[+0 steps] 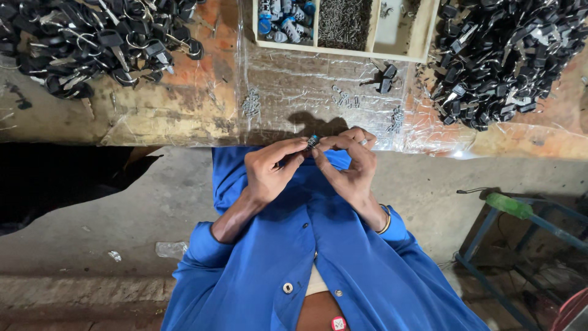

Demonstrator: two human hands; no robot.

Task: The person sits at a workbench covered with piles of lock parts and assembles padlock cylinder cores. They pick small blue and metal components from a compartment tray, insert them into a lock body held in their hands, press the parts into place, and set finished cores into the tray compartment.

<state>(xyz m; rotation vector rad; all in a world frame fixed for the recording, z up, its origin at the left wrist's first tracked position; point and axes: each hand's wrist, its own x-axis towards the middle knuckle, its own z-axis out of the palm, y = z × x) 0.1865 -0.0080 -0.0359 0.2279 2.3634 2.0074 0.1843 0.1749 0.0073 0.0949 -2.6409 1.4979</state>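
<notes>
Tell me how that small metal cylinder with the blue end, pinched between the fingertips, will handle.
The small metal cylinder with the blue end looks rigid. Being tiny and apparently smooth, it could slip; both the left hand and right hand pinch it. Its round shape suggests it would roll on the plastic-covered workbench.

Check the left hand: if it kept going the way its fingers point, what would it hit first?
The left hand points up and right, fingertips on the small cylindrical metal part with a blue end. It already touches that part; just beyond are the right hand's fingertips. Past them, probably the plastic-covered workbench edge, though depth is unclear.
</notes>
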